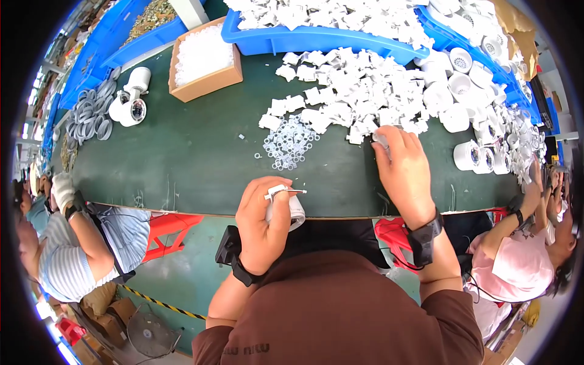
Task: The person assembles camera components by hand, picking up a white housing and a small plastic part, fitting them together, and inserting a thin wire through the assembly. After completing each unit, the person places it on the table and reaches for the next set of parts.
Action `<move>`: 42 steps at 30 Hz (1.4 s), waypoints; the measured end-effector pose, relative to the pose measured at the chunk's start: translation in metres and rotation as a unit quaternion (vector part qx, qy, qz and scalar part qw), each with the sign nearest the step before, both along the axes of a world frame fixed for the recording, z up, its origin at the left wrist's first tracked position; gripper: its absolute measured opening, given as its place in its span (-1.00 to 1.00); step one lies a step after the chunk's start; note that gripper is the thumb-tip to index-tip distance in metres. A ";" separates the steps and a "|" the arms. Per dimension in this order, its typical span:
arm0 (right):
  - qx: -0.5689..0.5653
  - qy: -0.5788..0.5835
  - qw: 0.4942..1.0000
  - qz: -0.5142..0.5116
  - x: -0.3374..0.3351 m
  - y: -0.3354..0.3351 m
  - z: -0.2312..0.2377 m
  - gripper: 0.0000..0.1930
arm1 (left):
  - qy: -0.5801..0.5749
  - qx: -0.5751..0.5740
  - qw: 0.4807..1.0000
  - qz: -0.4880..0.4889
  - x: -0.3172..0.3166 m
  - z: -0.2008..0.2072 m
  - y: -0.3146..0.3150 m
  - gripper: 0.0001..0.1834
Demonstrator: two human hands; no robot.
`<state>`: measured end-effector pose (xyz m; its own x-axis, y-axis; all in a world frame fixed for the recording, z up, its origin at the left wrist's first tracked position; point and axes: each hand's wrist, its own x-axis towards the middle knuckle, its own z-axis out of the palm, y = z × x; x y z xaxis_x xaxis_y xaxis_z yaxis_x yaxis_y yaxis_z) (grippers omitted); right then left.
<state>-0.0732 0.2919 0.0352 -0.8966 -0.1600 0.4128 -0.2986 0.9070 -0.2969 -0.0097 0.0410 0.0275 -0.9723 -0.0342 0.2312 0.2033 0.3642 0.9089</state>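
Note:
My left hand [260,225] is closed around a white cylindrical lamp-like housing [296,213] at the table's front edge. A small white bracket with a thin stem [280,191] sticks out by its thumb. At the near edge of a heap of white plastic brackets [365,85], my right hand [404,173] is bent, thumb and fingers pinching a pale plastic piece [381,142]. The fingers partly hide that piece, so its exact shape does not show. Between the hands, a little farther off, lies a pile of small translucent rings [289,143].
A blue bin [322,40] of white brackets stands at the back, beside a cardboard box [207,89] of translucent parts. Grey rings [91,112] and a white lamp assembly [129,109] lie left. White housings [459,85] crowd the right. Co-workers sit on both sides.

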 end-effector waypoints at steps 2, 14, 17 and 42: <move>0.032 -0.042 0.999 -0.010 0.000 0.005 0.007 -0.72 | -0.008 0.042 0.999 0.007 0.001 -0.003 -0.002 -0.88; -0.581 -0.386 0.708 0.105 0.035 -0.043 0.024 -0.72 | -0.079 0.143 0.981 -0.105 0.006 0.009 0.005 -0.81; -0.529 -0.328 0.765 0.164 0.041 -0.057 -0.001 -0.63 | -0.074 0.131 0.985 -0.088 0.010 0.008 0.007 -0.86; -0.514 -0.248 0.792 0.215 0.053 -0.094 0.001 -0.64 | 0.081 -0.148 0.984 0.054 0.010 -0.002 -0.001 -0.61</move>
<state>-0.0199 0.1975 0.0359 -0.9431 -0.3032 0.1367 -0.1292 -0.0448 -0.9906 0.0001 0.0403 0.0254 -0.9160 -0.0427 0.3988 0.2830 0.6358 0.7181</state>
